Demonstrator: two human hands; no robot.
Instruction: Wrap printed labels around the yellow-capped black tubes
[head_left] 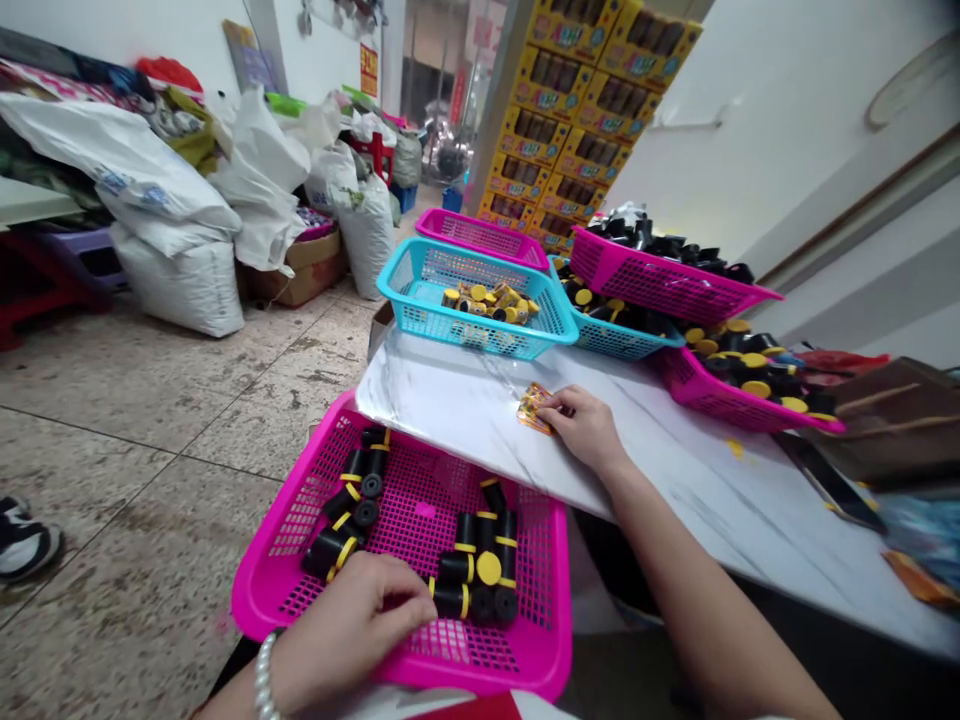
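My left hand (375, 600) is over the near side of a pink basket (555, 600), its fingers curled together beside a black cylinder with a yellow rim (451, 600); what the fingers hold, if anything, is hidden. Several more black and yellow cylinders lie in two groups in this basket. On the white marbled table (450, 400), my right hand (581, 420) pinches the edge of a small yellow and orange printed sheet (532, 408), which lies flat on the tabletop.
A blue basket (480, 335) of small yellow-capped pieces stands at the table's far edge. Pink baskets (675, 285) and another blue one, filled with black and yellow parts, are at the right. A phone (829, 480) lies right. Yellow boxes (574, 110) are stacked behind.
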